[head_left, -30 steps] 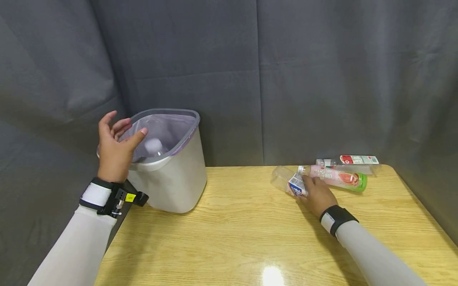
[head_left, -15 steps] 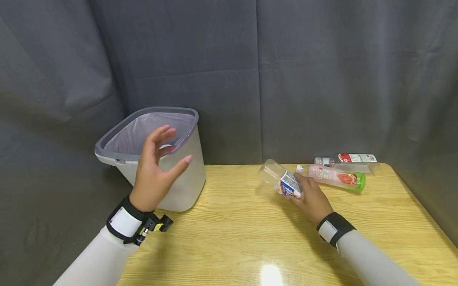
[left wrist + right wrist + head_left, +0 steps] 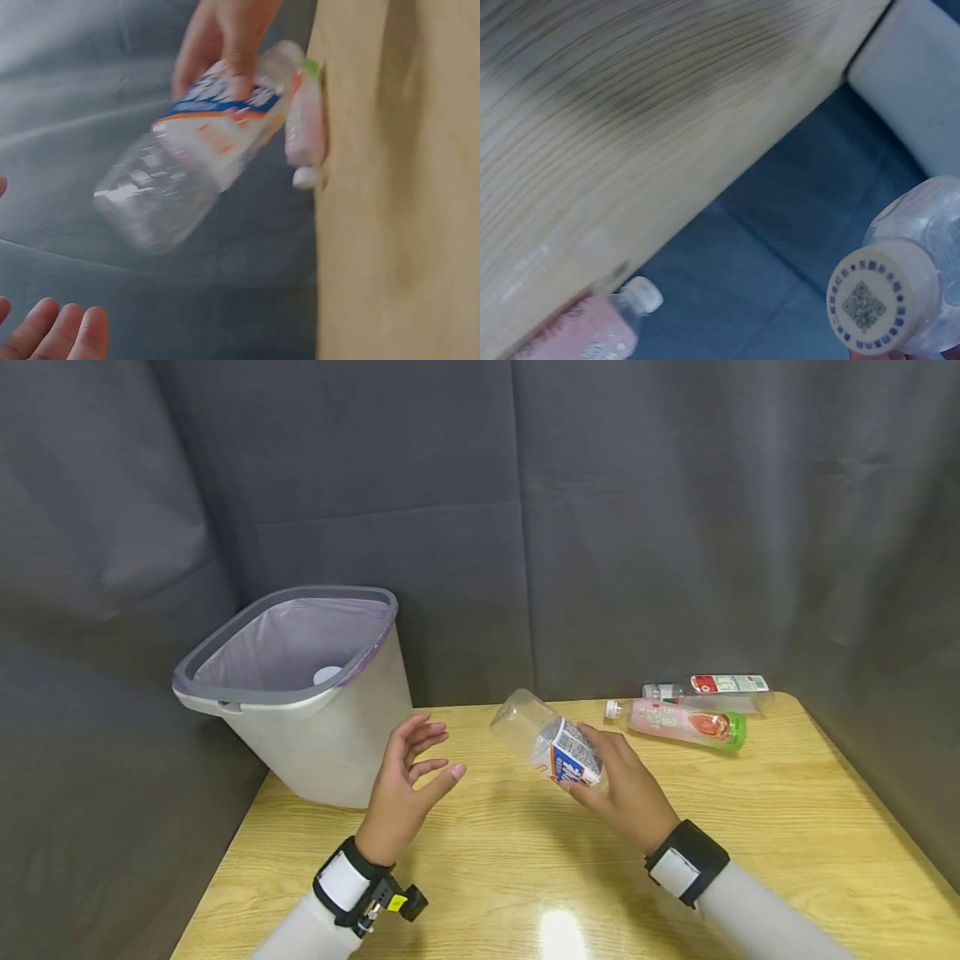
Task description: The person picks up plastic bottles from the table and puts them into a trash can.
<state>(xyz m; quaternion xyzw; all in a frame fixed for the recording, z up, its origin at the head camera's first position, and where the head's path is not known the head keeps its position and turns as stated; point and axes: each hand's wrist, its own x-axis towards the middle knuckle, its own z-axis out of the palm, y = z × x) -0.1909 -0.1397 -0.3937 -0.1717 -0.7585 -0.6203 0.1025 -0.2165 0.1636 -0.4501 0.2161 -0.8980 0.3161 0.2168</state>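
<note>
While the grey curtain (image 3: 600,527) fills the whole upper half of the head view, the wooden table (image 3: 750,827) spreads across the lower half, from the lower left corner to the right edge. At left of centre stands a white bin (image 3: 330,735) with a grey rim and a pale liner; it sits at the table's far left corner, tilted, and a small white round thing (image 3: 327,675) shows inside it.

Near the middle of the frame, just right of centre, the right hand (image 3: 626,789) grips a clear plastic bottle (image 3: 547,743) with a blue and white label. The fingers wrap round the labelled part, and the bottle is lifted off the table, its base pointing up and left toward the bin. In the left wrist view the same bottle (image 3: 199,165) crosses the upper middle, blurred, with fingers curled over its label. In the right wrist view its cap (image 3: 881,306), printed with a square code, sits at the lower right.

The left hand (image 3: 408,785) is just left of centre, above the table, palm turned toward the bottle, fingers spread and relaxed, holding nothing. It is near the bottle but apart from it.

At the right of the frame, by the table's far edge, a pink bottle (image 3: 678,722) with a green end lies on its side. Just behind it lies a clear bottle with a red and white label (image 3: 712,687).
</note>
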